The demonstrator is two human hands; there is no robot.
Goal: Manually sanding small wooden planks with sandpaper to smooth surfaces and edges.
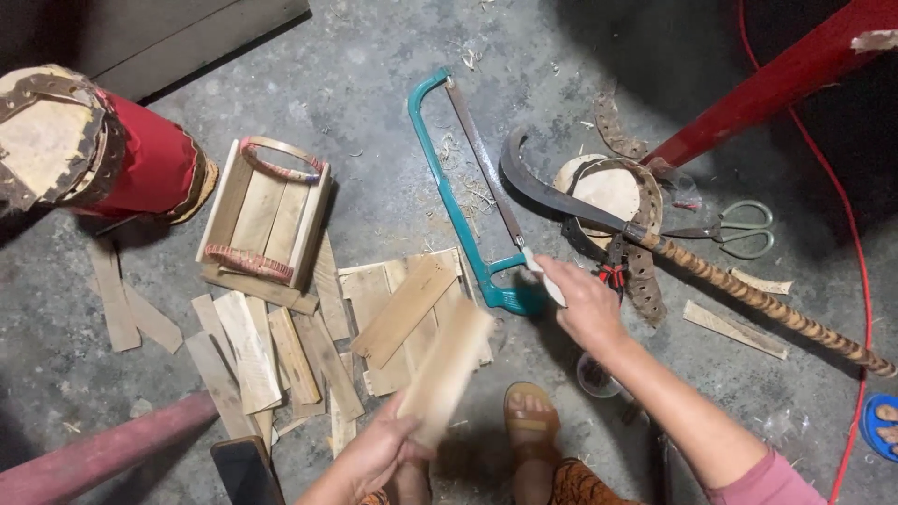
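My left hand [379, 449] grips a pale wooden slat [447, 372] by its lower end; the slat is blurred and points up to the right. My right hand [585, 301] reaches out over the floor, fingers closed on a small white piece [545, 278], right beside the handle of a teal hacksaw [456, 210] that lies on the concrete. Just left of the saw handle lies a heap of flat wooden slats [398, 309]. A curved sickle [561, 198] with a wrapped, banded handle lies to the right of the saw.
A small wooden slat box [267, 220] and a red drum-shaped object [94, 150] lie at the left. More loose slats [257, 355] cover the floor. Scissors [744, 227], a round wooden disc [606, 187], a red post [776, 79], a red cord [861, 271], my sandalled foot [531, 421] and a phone [245, 472] are nearby.
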